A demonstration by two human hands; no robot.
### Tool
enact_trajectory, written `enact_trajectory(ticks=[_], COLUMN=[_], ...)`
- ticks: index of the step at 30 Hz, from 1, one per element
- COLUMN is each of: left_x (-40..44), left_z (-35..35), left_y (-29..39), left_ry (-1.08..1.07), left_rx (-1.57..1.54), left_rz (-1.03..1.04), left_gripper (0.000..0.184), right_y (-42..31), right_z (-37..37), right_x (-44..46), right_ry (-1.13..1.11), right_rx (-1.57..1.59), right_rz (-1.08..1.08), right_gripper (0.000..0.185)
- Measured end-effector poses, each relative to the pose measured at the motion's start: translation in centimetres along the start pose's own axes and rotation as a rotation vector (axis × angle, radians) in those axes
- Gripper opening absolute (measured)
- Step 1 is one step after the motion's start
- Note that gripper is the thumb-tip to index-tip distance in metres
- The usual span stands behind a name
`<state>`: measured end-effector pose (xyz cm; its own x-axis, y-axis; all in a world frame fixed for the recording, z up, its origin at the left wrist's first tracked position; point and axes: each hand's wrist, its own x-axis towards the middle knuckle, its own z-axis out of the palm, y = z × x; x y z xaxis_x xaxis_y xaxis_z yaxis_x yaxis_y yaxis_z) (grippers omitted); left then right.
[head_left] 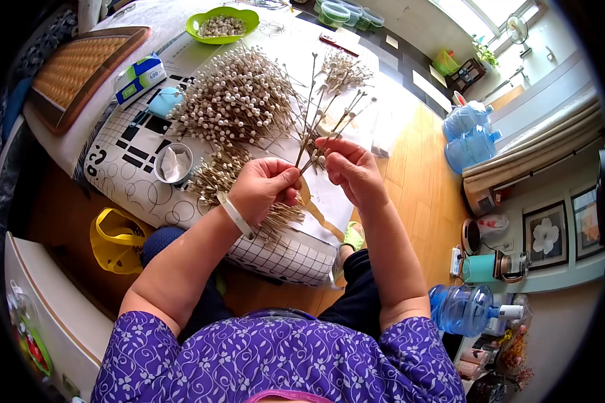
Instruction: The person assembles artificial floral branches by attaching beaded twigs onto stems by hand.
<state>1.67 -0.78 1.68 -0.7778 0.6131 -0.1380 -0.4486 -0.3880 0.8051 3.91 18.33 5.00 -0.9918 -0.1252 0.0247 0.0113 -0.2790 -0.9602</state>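
Observation:
A thin brown branch with side twigs and small dark buds (314, 111) stands upright between my hands. My left hand (265, 188) is closed, pinching its lower stem between thumb and fingers. Just right of the stem, my right hand (353, 171) is closed in a pinch at the lower twigs; its fingertips hide what they grip. A tan strip (321, 218) hangs below my left fingers over the table edge. Behind my left hand lie a large heap of stems with round white heads (232, 101) and a smaller bundle (215, 176). Another bunch of stems (343, 70) lies farther back.
On the table are a green bowl of white beads (222, 28), a tissue pack (140, 80), a light-blue object (165, 102) and a white cup (173, 163). A yellow bag (117, 240) sits by my left knee. Large water bottles (469, 144) stand on the right.

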Motion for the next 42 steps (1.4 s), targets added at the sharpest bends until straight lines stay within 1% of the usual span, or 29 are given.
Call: enact_trajectory(ticks=[3, 4, 8, 10, 13, 17, 19, 27, 32, 42], left_x=[0.0, 0.0, 0.2, 0.4, 0.6, 0.6, 0.6, 0.5, 0.5, 0.7], left_z=[0.3, 0.2, 0.6, 0.5, 0.5, 0.7, 0.7, 0.8, 0.9, 0.8], left_y=[-0.4, -0.5, -0.6, -0.7, -0.8, -0.9, -0.8, -0.5, -0.2, -0.8], left_ry=[-0.011, -0.032, -0.037, -0.037, -0.05, -0.02, -0.01, -0.019, -0.022, 0.043], left_rx=[0.043, 0.057, 0.118, 0.17, 0.196, 0.219, 0.162, 0.174, 0.195, 0.265], left_rz=[-0.012, -0.031, -0.05, -0.036, -0.032, -0.033, -0.054, -0.091, -0.098, 0.006], left_gripper=[0.014, 0.014, 0.014, 0.013, 0.011, 0.012, 0.012, 0.014, 0.016, 0.014], right_y=[0.2, 0.6, 1.1, 1.4, 1.3, 1.6, 1.5, 1.9, 2.0, 3.0], right_z=[-0.1, -0.6, -1.7, -2.1, -2.3, -2.4, -2.4, -1.9, -1.4, -0.8], right_x=[-0.4, -0.4, -0.4, -0.2, -0.1, 0.0, -0.1, -0.3, -0.3, -0.2], right_ry=[0.04, -0.016, -0.033, 0.035, 0.051, 0.051, 0.047, 0.034, 0.097, 0.17], right_rx=[0.065, 0.069, 0.119, -0.017, -0.067, -0.049, -0.047, -0.072, -0.067, -0.034], right_rz=[0.027, 0.017, 0.042, 0.027, 0.032, 0.003, -0.001, -0.016, 0.013, 0.021], right_gripper=[0.022, 0.018, 0.013, 0.01, 0.01, 0.009, 0.009, 0.006, 0.008, 0.011])
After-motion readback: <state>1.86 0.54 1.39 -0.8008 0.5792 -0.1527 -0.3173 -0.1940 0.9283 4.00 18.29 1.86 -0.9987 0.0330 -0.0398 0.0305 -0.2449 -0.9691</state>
